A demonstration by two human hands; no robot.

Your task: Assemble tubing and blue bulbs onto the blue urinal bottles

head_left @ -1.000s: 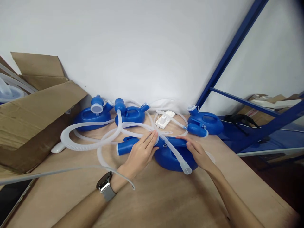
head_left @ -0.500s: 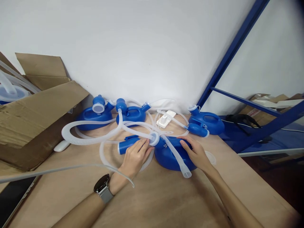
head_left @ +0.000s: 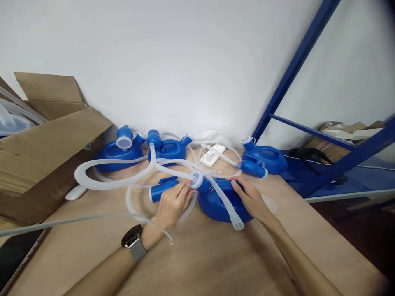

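Gripping smooth rounded blue plastic vessel (head_left: 216, 203)

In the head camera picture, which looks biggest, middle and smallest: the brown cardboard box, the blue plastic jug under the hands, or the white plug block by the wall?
1. Brown cardboard box, though it sits nearer the camera's edge.
2. Blue plastic jug.
3. White plug block, farthest away, so really a bit bigger than it looks.

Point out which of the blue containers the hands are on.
The nearest blue container, mid-table: right hand rests on its body, left hand at its neck. The other three sit untouched by the wall.
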